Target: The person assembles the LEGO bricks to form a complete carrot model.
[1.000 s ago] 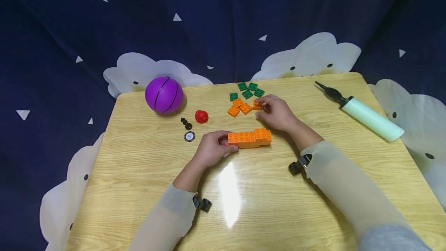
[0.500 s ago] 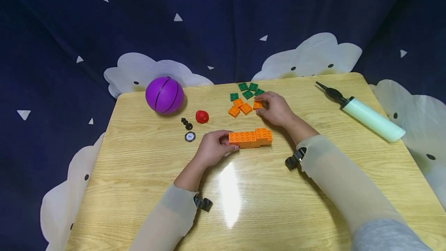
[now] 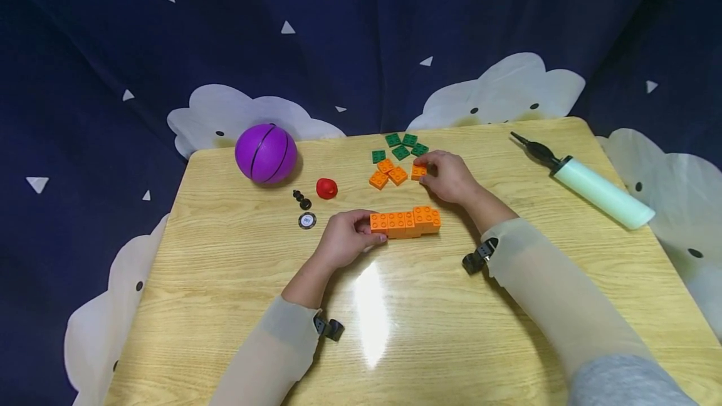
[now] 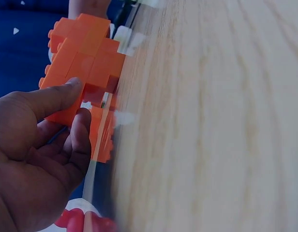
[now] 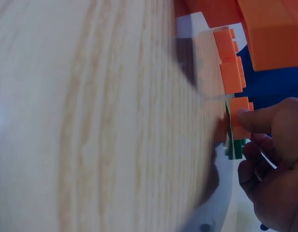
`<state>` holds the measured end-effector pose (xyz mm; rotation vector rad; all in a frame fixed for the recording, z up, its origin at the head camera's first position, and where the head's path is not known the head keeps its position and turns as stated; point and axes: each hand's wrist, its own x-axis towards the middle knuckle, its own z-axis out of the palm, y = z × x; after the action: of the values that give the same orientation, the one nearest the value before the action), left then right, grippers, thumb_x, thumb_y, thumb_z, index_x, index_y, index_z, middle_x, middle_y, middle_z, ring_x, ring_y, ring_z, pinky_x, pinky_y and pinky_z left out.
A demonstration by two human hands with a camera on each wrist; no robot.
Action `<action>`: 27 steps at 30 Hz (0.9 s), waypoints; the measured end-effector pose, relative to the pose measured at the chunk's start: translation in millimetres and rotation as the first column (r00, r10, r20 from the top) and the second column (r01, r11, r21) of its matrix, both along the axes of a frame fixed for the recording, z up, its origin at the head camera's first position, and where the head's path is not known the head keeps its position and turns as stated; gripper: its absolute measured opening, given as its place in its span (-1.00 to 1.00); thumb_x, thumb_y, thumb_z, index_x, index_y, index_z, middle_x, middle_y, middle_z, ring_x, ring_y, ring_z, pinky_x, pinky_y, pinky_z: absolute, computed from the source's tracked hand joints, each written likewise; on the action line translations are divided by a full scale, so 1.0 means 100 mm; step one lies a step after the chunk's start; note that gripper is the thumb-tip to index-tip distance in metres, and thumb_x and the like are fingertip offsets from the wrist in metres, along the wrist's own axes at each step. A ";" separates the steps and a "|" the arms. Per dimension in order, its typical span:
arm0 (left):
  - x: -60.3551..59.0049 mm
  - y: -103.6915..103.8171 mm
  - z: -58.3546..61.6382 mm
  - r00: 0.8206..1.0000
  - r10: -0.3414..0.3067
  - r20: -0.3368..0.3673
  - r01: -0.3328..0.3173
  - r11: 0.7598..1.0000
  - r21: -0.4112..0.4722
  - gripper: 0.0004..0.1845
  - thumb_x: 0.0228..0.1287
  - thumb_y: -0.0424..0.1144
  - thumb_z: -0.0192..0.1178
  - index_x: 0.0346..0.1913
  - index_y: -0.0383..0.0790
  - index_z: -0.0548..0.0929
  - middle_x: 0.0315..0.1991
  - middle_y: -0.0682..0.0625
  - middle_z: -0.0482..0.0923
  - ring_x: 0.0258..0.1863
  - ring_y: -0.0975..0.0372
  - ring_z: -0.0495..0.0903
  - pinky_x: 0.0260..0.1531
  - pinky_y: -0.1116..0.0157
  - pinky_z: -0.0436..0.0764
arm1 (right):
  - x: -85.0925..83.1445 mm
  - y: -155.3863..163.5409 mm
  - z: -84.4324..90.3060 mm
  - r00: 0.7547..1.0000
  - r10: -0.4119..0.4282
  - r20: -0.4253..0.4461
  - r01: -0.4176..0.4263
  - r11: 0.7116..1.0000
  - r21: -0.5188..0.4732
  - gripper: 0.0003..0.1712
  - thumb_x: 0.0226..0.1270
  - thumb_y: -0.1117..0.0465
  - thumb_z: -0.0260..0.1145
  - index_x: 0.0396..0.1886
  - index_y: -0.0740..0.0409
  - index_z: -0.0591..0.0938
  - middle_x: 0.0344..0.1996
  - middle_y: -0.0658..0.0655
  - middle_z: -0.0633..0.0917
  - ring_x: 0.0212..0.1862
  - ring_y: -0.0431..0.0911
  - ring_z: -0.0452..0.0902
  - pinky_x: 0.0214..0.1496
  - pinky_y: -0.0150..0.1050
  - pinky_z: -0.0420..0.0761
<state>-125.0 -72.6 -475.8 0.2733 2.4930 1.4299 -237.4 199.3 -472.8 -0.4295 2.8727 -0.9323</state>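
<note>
The left hand [image 3: 342,241] has its grip closed on the near end of an orange brick bar [image 3: 405,222], thumb and fingers [image 4: 52,99] pinching it as it lies on the bench [image 3: 395,306]; the bar runs away from that grip toward the right hand [image 3: 448,176]; the right hand's grip pinches a single orange brick [image 3: 418,171] lying on the bench just beyond the bar; two more orange bricks [image 3: 388,174] lie just beside that grip, green plates [image 3: 402,146] just past them; a red piece [image 3: 326,188] and a purple ball [image 3: 266,153] lie beyond the left grip; a pump [image 3: 586,182] lies well apart from the right grip.
</note>
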 end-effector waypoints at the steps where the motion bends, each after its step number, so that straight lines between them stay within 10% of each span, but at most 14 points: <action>1: 0.00 0.00 0.00 1.000 0.000 0.001 0.000 1.000 0.000 -0.42 0.15 -0.21 0.59 0.23 -0.27 0.69 -0.32 0.08 0.73 -0.34 0.27 0.69 -0.32 0.32 0.65 | 0.01 0.01 0.01 1.000 -0.004 -0.002 0.004 1.000 -0.003 -0.57 0.41 0.28 0.41 0.25 0.16 0.66 0.25 0.22 0.63 0.35 0.16 0.46 0.45 0.09 0.36; 27: 0.00 0.01 0.03 1.000 0.004 0.006 -0.004 1.000 -0.029 -0.40 0.16 -0.18 0.58 0.26 -0.26 0.67 -0.34 0.08 0.70 -0.35 0.23 0.66 -0.31 0.26 0.64 | 0.42 -0.01 0.48 0.990 0.098 -0.098 -0.105 0.992 -0.072 -0.64 0.36 0.24 0.47 0.14 0.03 0.74 0.09 0.05 0.71 0.01 0.03 0.54 -0.09 -0.06 0.56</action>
<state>-124.5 -71.7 -473.0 0.2576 2.5081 1.3932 -195.7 198.8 -424.8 -0.6369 2.8736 -1.0339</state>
